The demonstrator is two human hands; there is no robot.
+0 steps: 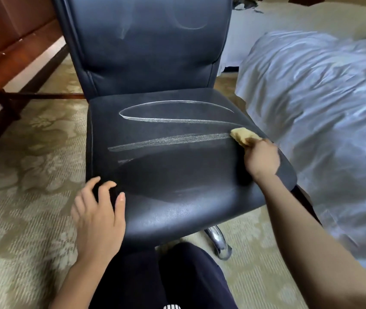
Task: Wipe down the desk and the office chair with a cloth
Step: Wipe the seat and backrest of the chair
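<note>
Head view, person facing the front of the seat. The patterned carpet (21, 197) fills the floor to the left of and under the office chair (177, 175). A bed (322, 97) with a rumpled white cover runs down the right side, and only a thin strip of carpet separates it from the seat's right edge. A dark wooden unit (10, 41) lies far left, well apart from the chair, with open carpet between them. The chair's black seat and upright back (146, 41) carry pale curved wipe streaks (168, 139). One chrome base leg (219, 241) shows below the front rim, just beyond the person's dark trousers (177, 275).

The right forearm reaches diagonally across the seat's front right corner. The right hand (261, 160) lies knuckles up at the right edge of the seat, fingers curled and clamped round a bunched yellow cloth (243, 136). The cloth presses on the seat at the right-hand end of the broadest streak.

The left hand (98, 210) lies at the seat's front left corner, fingers spread apart and loosely bent. Its fingertips and thumb rest on the leather, and it holds nothing.
</note>
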